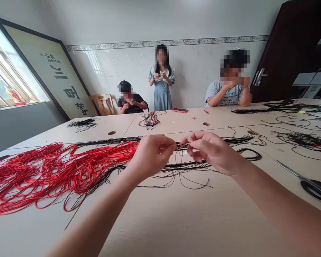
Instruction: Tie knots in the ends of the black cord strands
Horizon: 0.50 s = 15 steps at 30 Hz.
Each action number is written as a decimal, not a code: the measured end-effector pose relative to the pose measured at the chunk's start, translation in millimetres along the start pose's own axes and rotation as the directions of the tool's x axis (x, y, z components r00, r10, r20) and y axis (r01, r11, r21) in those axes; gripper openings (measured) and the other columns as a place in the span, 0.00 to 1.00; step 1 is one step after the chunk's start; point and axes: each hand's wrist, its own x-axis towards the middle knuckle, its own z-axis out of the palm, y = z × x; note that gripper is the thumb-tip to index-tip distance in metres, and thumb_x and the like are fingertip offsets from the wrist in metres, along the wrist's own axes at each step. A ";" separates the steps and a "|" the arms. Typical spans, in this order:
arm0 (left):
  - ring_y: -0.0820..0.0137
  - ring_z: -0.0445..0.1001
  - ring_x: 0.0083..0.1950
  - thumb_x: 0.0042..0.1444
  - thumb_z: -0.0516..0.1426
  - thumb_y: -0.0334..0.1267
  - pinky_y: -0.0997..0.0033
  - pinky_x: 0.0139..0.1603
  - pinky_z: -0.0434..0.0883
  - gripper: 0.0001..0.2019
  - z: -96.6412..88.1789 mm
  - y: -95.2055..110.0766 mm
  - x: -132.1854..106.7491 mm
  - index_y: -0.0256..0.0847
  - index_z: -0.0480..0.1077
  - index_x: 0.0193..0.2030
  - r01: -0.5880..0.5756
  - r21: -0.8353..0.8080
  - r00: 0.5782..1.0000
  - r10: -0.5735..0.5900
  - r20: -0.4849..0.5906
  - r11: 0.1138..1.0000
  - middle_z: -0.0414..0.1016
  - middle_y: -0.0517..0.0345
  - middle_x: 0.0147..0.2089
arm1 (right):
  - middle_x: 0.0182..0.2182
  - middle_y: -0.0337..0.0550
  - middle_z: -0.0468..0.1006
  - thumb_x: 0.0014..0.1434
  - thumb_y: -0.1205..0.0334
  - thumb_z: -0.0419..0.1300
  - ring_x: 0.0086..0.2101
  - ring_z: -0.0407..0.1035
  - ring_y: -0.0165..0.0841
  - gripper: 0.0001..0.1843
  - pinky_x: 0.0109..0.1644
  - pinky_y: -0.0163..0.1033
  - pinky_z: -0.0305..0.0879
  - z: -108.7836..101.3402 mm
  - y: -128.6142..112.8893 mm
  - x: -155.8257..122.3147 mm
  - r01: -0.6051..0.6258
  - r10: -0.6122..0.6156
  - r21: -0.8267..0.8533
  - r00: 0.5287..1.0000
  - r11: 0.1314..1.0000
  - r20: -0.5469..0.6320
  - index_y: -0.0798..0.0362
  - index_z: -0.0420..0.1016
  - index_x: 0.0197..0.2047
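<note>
While the thin black cord is stretching between them, the left hand and right hand are pinching it, their fingertips closed and nearly meeting, with the forearms angling in from the lower corners. The cord is handling as light, limp and slippery, so it is best gripped close to its end. Loose black strands are trailing below the hands, a red cord bundle is sprawling at nine o'clock, and steel scissors are lying at three.

Room above the near tabletop; red cord left, scissors right.
</note>
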 end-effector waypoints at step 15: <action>0.66 0.76 0.33 0.49 0.58 0.43 0.69 0.32 0.71 0.11 -27.5 -15.9 9.9 0.38 0.76 0.33 0.236 0.044 0.956 -0.224 -0.188 0.971 0.79 0.53 0.30 | 0.16 0.33 0.58 0.58 0.56 0.57 0.18 0.53 0.23 0.07 0.19 0.29 0.48 -57.0 -49.9 -23.7 0.045 -0.166 -0.390 0.945 0.920 -0.282 0.50 0.67 0.34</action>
